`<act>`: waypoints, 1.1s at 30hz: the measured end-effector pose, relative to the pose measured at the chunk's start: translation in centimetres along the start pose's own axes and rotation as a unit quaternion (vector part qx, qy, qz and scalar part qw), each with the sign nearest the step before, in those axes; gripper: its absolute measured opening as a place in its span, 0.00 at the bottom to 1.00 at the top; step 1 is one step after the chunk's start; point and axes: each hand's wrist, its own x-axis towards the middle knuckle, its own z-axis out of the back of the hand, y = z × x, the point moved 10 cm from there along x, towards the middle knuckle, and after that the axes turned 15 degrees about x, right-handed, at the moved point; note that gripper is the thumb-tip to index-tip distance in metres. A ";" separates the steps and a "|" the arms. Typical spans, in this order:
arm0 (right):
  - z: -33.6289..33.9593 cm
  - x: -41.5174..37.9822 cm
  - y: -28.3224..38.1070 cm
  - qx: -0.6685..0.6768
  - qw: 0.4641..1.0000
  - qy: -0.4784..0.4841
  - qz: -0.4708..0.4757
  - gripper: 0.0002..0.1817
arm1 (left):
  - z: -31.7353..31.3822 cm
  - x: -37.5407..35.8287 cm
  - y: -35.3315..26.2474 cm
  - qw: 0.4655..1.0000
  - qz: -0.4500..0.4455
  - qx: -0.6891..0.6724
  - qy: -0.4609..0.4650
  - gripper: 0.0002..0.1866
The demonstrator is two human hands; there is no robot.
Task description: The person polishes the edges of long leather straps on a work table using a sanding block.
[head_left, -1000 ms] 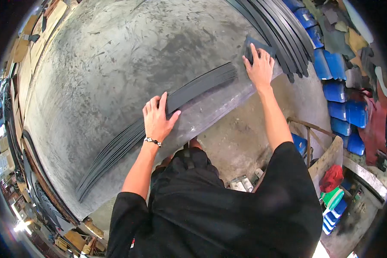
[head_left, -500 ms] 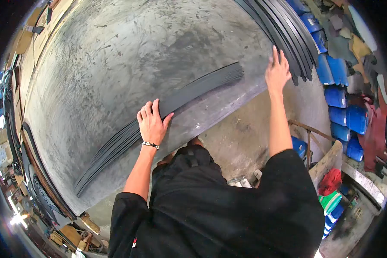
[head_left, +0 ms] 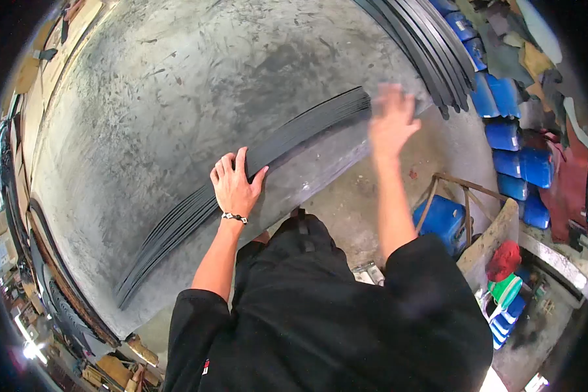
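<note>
A bundle of long, thin black strips, apparently rubber or leather, lies in a curve on the grey tabletop. My left hand grips it across the middle, thumb on the near side and fingers over the far side. To the left of that hand the strips fan slightly apart; to the right they lie tightly together with their ends even. Just beyond the right end is my right hand, blurred by motion, its fingers apart and nothing visible in them.
More long black strips lie at the table's far right, some hanging past its edge. Blue plastic containers and scraps of sheet material line the right side. A metal frame stands below, beside a blue container.
My right hand has moved left, away from the far-right strips and toward the bundle's right end. My left hand stays on the bundle.
</note>
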 end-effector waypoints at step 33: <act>-3.1 -2.5 11.5 -0.012 0.996 0.049 0.079 0.33 | 0.7 -0.1 0.6 0.997 0.013 -0.066 -0.047 0.35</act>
